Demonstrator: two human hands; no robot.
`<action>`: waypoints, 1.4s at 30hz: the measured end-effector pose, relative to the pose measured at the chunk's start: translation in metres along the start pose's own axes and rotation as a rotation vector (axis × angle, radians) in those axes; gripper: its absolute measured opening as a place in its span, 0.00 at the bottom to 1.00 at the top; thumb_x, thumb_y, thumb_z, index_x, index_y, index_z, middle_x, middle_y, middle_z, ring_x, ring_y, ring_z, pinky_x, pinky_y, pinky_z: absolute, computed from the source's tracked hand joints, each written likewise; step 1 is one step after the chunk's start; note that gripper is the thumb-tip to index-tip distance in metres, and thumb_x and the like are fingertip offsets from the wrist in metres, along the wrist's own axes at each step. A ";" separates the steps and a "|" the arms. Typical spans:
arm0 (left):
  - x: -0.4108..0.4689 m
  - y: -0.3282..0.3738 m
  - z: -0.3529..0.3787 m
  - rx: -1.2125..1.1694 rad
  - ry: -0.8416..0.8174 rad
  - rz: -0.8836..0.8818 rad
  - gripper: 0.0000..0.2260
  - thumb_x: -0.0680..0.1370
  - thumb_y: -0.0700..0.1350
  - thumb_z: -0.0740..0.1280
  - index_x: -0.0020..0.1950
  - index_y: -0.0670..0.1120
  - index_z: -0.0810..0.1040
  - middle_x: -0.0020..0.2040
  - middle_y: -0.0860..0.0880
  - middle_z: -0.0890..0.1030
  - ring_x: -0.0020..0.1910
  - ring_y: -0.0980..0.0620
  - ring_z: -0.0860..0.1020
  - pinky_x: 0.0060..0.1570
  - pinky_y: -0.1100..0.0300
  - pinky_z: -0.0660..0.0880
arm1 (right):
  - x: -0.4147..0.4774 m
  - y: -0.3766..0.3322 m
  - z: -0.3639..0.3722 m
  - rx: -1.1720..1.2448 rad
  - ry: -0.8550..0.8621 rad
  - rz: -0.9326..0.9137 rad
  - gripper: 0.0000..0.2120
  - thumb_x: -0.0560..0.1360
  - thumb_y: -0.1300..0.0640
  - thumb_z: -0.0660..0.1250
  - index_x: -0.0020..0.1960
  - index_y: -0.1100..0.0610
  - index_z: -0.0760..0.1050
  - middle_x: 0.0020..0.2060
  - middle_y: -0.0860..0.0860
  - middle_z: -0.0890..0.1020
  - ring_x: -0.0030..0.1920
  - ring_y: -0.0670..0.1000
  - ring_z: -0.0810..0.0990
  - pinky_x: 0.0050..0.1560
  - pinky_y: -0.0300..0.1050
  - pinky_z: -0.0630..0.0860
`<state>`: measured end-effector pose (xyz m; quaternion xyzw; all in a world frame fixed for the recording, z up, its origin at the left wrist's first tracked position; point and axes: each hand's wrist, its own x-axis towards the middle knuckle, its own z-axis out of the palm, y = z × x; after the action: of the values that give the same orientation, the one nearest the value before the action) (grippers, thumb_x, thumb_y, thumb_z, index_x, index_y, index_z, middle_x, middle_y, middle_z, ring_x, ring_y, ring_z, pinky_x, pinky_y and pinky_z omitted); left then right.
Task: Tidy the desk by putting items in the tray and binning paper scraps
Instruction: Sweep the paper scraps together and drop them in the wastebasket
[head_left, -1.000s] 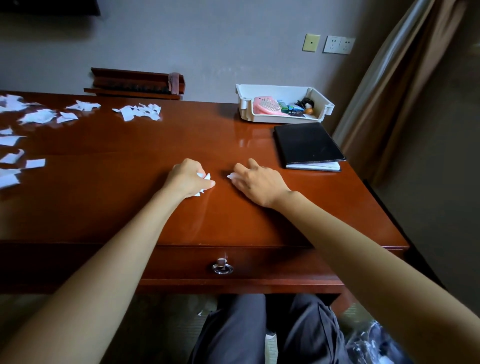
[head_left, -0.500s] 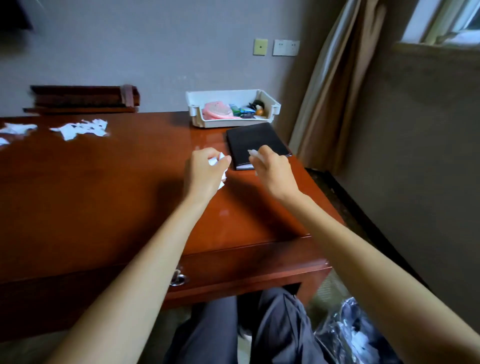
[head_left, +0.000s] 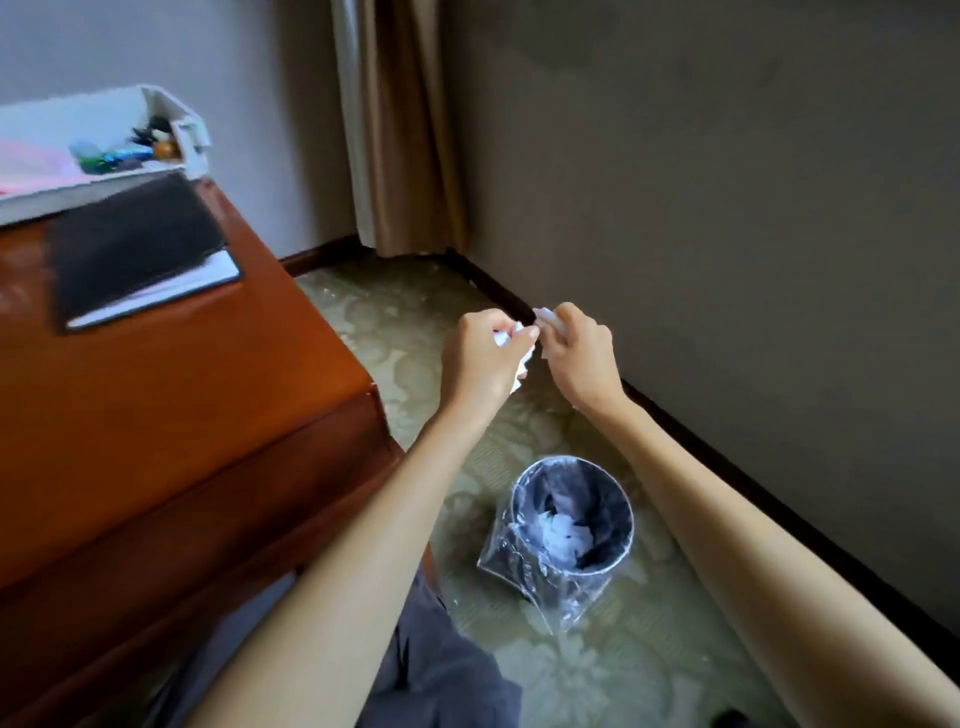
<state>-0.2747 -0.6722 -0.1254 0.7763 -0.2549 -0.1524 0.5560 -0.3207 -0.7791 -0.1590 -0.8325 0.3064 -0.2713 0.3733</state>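
My left hand (head_left: 485, 358) grips a bunch of white paper scraps (head_left: 508, 338), held in the air to the right of the desk (head_left: 171, 395). Close beside it, my right hand (head_left: 579, 358) pinches another white scrap (head_left: 545, 316). Both hands hover over the floor, up and slightly left of the round bin (head_left: 574, 525), which has a clear plastic liner and white scraps inside. The white tray (head_left: 195, 137) stands at the desk's back right corner, holding a pink item and small coloured objects.
A black notebook (head_left: 135, 249) lies on the desk in front of the tray. A beige curtain (head_left: 405, 124) hangs in the corner. A grey wall with dark skirting runs along the right. Patterned carpet surrounds the bin. My grey-trousered legs (head_left: 441, 675) are below.
Both hands lifted off the desk with their paper scraps and swung right, past the desk's edge, over the floor near the bin. The view turned right and down.
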 end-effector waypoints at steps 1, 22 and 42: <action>0.002 -0.008 0.015 0.019 -0.032 -0.030 0.13 0.76 0.43 0.67 0.31 0.47 0.71 0.29 0.48 0.76 0.25 0.52 0.74 0.27 0.64 0.72 | 0.000 0.019 -0.003 -0.025 -0.007 0.040 0.18 0.78 0.58 0.60 0.31 0.51 0.59 0.48 0.61 0.83 0.41 0.61 0.78 0.42 0.52 0.74; 0.067 -0.253 0.208 0.430 -0.472 -0.637 0.11 0.76 0.45 0.67 0.35 0.43 0.75 0.44 0.37 0.80 0.46 0.40 0.78 0.48 0.53 0.76 | -0.009 0.314 0.103 -0.257 -0.445 0.681 0.13 0.79 0.58 0.56 0.53 0.67 0.74 0.49 0.64 0.81 0.51 0.65 0.78 0.46 0.50 0.73; 0.067 -0.284 0.227 0.761 -0.912 -0.547 0.29 0.78 0.31 0.53 0.77 0.48 0.54 0.78 0.42 0.51 0.76 0.43 0.55 0.72 0.52 0.59 | -0.029 0.352 0.120 -0.442 -0.821 0.583 0.26 0.74 0.70 0.58 0.71 0.62 0.60 0.66 0.61 0.65 0.66 0.62 0.67 0.66 0.52 0.66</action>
<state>-0.2729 -0.8173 -0.4660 0.8131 -0.2946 -0.5017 0.0195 -0.3668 -0.8911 -0.5116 -0.8091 0.4034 0.2613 0.3381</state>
